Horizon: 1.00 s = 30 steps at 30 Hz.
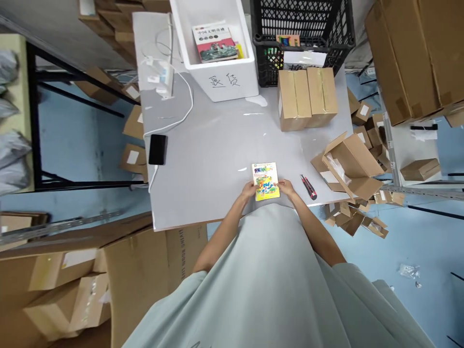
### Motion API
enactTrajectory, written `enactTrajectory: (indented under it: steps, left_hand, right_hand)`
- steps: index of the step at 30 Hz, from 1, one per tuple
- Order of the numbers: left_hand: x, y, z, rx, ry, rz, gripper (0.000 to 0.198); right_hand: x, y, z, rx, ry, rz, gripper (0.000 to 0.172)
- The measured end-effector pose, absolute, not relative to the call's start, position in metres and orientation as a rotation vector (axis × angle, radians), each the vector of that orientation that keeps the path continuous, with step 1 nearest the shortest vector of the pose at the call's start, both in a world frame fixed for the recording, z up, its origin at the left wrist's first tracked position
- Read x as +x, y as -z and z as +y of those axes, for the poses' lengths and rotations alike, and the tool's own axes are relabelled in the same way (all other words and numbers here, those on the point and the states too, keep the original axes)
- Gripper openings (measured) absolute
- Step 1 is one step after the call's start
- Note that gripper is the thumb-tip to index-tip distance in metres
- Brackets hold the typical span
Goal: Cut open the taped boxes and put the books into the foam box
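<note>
A small colourful book (266, 181) with a yellow lower cover is held near the front edge of the grey table (206, 159). My left hand (249, 189) grips its left edge, thumb over the cover. On the opposite edge, my right hand (286, 186) pinches the book too. To the right of that hand lies a red and black box cutter (308, 187). Beyond the cutter an opened cardboard box (357, 159) rests tilted at the table's right side, with clear plastic inside. The fingers under the book are hidden.
At the back stand a white bin (232, 84) with books and a black crate (268, 48). Two closed cartons (308, 99) sit before the crate. A black phone (158, 150) and a white cabled power strip (166, 79) lie left. Cardboard boxes (145, 280) crowd the floor.
</note>
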<state>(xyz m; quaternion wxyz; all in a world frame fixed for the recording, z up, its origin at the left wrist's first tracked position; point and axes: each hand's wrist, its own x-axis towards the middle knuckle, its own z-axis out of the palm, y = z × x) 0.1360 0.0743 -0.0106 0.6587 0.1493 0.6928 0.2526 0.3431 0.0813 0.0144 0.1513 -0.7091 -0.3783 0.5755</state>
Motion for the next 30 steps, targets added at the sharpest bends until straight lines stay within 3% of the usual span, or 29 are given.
enactTrajectory:
  steps: [4, 10, 18, 30]
  left_hand:
    - [0.115, -0.022, 0.073, 0.377, -0.665, 1.417, 0.059]
    - [0.067, -0.113, 0.065, 0.552, -0.775, 1.088, 0.074]
    - [0.05, -0.202, 0.045, 0.591, -0.892, 1.082, 0.075]
    - [0.04, -0.23, 0.026, 0.582, -0.911, 1.107, 0.077]
  right_hand:
    - [0.338, -0.04, 0.073, -1.971, -1.661, -0.989, 0.031]
    - [0.344, -0.12, 0.067, -1.507, -1.697, -0.913, 0.061]
    - [0.328, -0.216, 0.062, -1.391, -1.596, -1.044, 0.053]
    - [0.309, -0.235, 0.048, -1.353, -1.59, -1.097, 0.052]
